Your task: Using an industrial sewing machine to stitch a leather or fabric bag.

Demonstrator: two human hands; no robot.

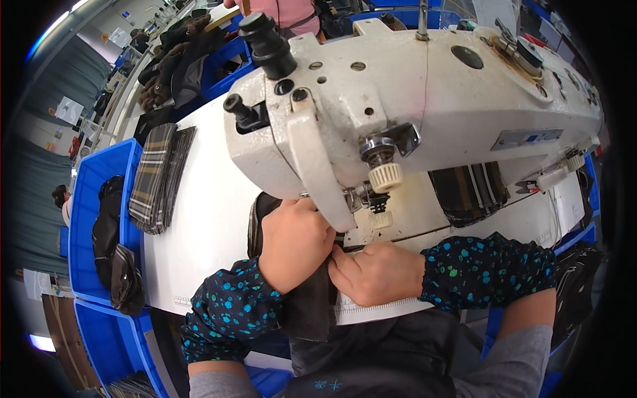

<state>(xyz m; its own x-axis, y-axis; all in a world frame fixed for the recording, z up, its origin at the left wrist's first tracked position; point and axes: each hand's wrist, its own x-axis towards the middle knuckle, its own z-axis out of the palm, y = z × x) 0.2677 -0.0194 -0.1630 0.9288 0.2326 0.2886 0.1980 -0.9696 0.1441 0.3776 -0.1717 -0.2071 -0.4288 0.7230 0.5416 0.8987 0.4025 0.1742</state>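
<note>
A white sewing machine stands over the white table, its head just beyond my hands. Beneath my left hand lies a dark brown fabric piece with a zipper along its left edge. That hand is closed on the fabric beside the needle area, its fingertips partly hidden by the machine's lever guard. My right hand is closed too, thumb and fingers pinching the fabric's right edge in front of the presser foot. The needle itself is hidden. The fabric's near end hangs over the table edge toward my lap.
A stack of plaid fabric pieces lies at the table's left, and more plaid pieces lie under the machine arm. Blue bins with dark items stand at the left. Another blue bin is at the right. A person in pink is beyond.
</note>
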